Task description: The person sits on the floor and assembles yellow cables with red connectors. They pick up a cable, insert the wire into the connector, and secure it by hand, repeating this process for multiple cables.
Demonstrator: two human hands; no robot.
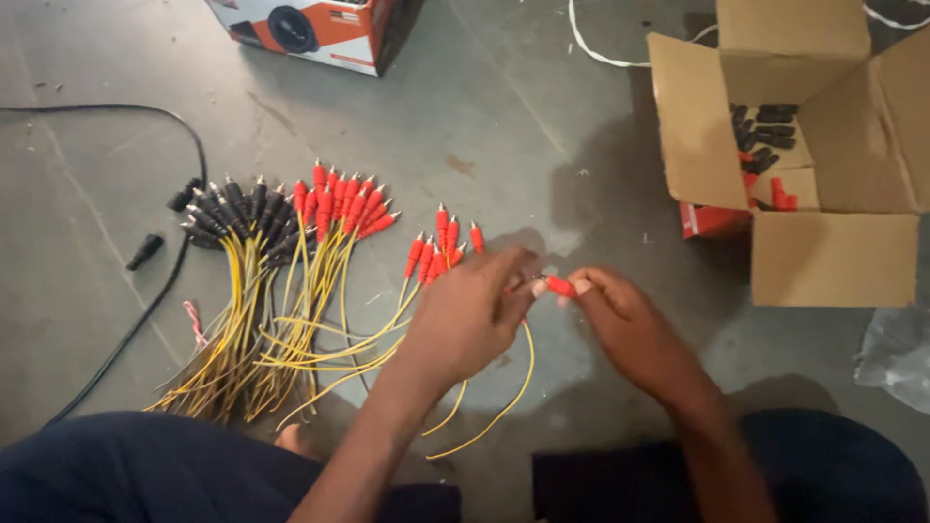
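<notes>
Hands meet over the grey concrete floor (484, 116), just in front of your knees. Your right hand (630, 324) pinches a small red plastic plug cap (560, 286) between thumb and fingertips, the other fingers curled in. Your left hand (470, 315) is closed around a thin yellow wire (504, 412), which loops down near you and trails left; its fingertips touch the red cap's left end. Just left of that hand lies a small cluster of red-tipped yellow leads (441, 242). Farther left, a larger fan of red-tipped leads (344, 205) lies beside a fan of black-tipped leads (232, 215). Far right stands an open brown cardboard box (833, 257) holding black and red caps.
</notes>
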